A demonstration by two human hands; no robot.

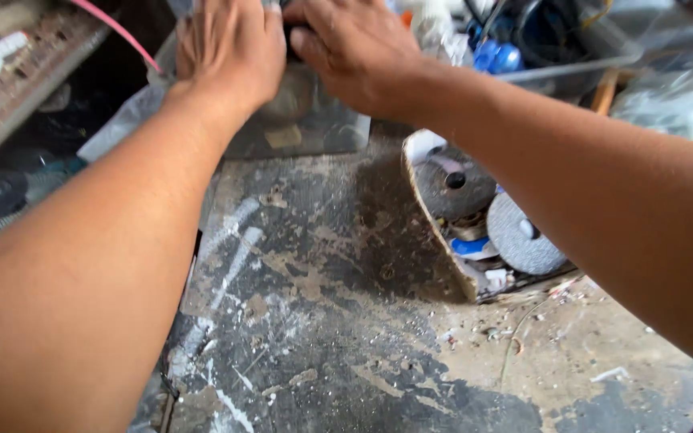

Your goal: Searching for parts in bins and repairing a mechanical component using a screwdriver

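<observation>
Both hands work close together at the far edge of the bench (338, 321): the left hand (230, 52) lies knuckles up over a clear plastic bag (314, 120), and the right hand (354, 52) curls in from the other side, fingers closed around something dark at the bag's mouth. What that dark thing is, and whether the left fingers pinch the plastic or only press on it, cannot be told, since the fingertips are hidden. The bag sits against the clutter at the back, touching a clear bin (571, 56) of cables. To handle it well, I would judge it best to keep the bag held down with the left while the right works, and to keep both forearms clear of the tray (443, 232) of grinding discs (523, 236) just beside the right arm.
</observation>
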